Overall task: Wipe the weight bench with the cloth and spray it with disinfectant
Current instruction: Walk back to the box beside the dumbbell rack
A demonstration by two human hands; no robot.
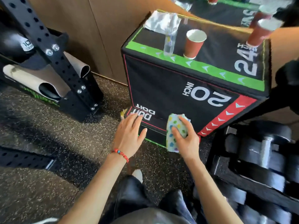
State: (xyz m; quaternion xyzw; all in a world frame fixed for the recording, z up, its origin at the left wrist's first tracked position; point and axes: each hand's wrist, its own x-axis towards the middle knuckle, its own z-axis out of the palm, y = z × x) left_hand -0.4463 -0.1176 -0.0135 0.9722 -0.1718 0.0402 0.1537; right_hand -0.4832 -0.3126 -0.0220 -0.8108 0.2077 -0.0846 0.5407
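Your right hand [186,139], in the lower centre of the frame, grips a pale cloth printed with coloured spots [175,131], fingers and thumb curled round it, and presses it against the lower front face of the black padded box with green and red edge bands and white "20 INCH" lettering [178,88]. Your left hand [129,133], just to the left of it, lies flat on the same face near the box's bottom corner, fingers straight and slightly spread, holding nothing; a red beaded bracelet [121,154] circles that wrist. On top of the box, in the upper centre, a clear plastic spray bottle [169,42] stands near the front edge, blurred so its label cannot be read. Just right of it stands a red paper cup [193,43], and a second red paper cup [258,34] stands further right, near the box's far right side. A crumpled white cloth [161,21] lies behind the bottle at the back left corner. A black perforated steel rack upright [53,50] fills the upper left, and black dumbbells [258,159] lie at the lower right on the speckled rubber floor [48,183].
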